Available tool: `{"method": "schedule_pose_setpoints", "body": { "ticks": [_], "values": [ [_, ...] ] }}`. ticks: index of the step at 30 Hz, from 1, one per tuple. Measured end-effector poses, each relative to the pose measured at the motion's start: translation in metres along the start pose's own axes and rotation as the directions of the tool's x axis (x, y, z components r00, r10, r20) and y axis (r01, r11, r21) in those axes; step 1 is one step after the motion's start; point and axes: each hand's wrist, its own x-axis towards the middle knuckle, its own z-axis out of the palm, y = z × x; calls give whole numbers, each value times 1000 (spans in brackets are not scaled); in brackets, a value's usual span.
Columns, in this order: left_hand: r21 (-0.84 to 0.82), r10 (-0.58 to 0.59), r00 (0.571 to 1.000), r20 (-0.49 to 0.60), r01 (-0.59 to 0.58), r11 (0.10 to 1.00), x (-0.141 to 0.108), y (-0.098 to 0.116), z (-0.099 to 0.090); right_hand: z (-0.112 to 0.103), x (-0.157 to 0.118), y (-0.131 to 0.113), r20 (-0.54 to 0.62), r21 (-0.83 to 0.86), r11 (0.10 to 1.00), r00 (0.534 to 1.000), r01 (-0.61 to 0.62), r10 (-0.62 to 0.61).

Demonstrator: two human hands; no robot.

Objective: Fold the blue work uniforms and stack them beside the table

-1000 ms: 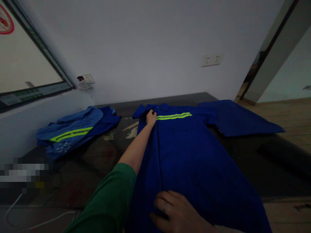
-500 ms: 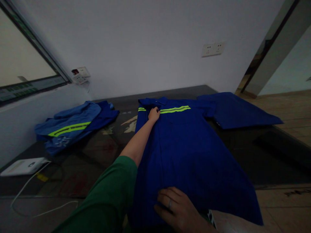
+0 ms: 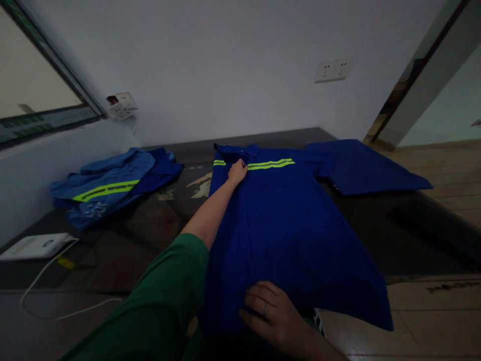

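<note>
A dark blue shirt (image 3: 285, 225) with a yellow-green reflective stripe lies spread out, its collar towards the wall and its hem over the near table edge. My left hand (image 3: 237, 171) is closed on the shirt's front opening, just below the collar. Near the hem, my right hand (image 3: 268, 308), with a ring on one finger, holds the shirt's front edge with bent fingers; the thumb is partly hidden.
The dark table (image 3: 368, 225) stands against the wall. At the left lie crumpled blue clothes (image 3: 112, 185) and a white device (image 3: 35, 246) with a cable. A flat blue cloth (image 3: 372, 168) lies at the right.
The view has tilted slightly, so the table and clothes sit a little higher in the picture. Both hands keep their places on the shirt.
</note>
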Motion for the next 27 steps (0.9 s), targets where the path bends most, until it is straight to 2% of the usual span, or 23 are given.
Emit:
{"method": "schedule_pose_setpoints", "body": {
  "ticks": [6,12,15,18,19,20,21,22,23,24,25,26,27],
  "values": [
    [-13,50,992,-111,-52,999,-8,4,-3,-2,4,-2,0,56,998,1000,1,-1],
    [23,137,982,131,-141,990,-18,10,-10,8,-3,-4,43,55,998,999,-22,20],
    [-15,204,964,171,-204,979,-42,16,-29,10,-4,-3,49,103,993,997,-57,52],
    [-205,357,912,203,-317,926,-102,18,-74,6,-3,-2,56,194,974,992,-120,111],
    [-310,362,901,238,-283,908,-132,16,-95,5,-2,-3,56,230,963,990,-142,133],
    [-408,324,890,320,-179,895,-165,13,-117,4,-1,-3,55,266,949,986,-167,158],
    [-480,248,872,422,-18,877,-201,7,-140,3,-1,-4,47,301,934,982,-190,184],
    [-508,152,830,537,175,843,-239,-1,-162,2,1,-5,41,333,918,976,-216,215],
    [-476,46,752,658,367,800,-276,-11,-181,1,2,-7,35,358,902,969,-242,246],
    [-400,-20,631,775,515,758,-312,-24,-195,0,4,-9,30,373,888,960,-269,278],
    [-327,-56,526,849,606,725,-344,-39,-204,-1,5,-11,27,381,876,951,-294,308],
    [-282,-82,467,880,655,701,-372,-53,-207,-2,7,-13,25,382,868,942,-317,334],
    [-274,-118,470,875,681,679,-395,-66,-203,-2,9,-14,23,380,862,935,-335,353]
  ]
}}
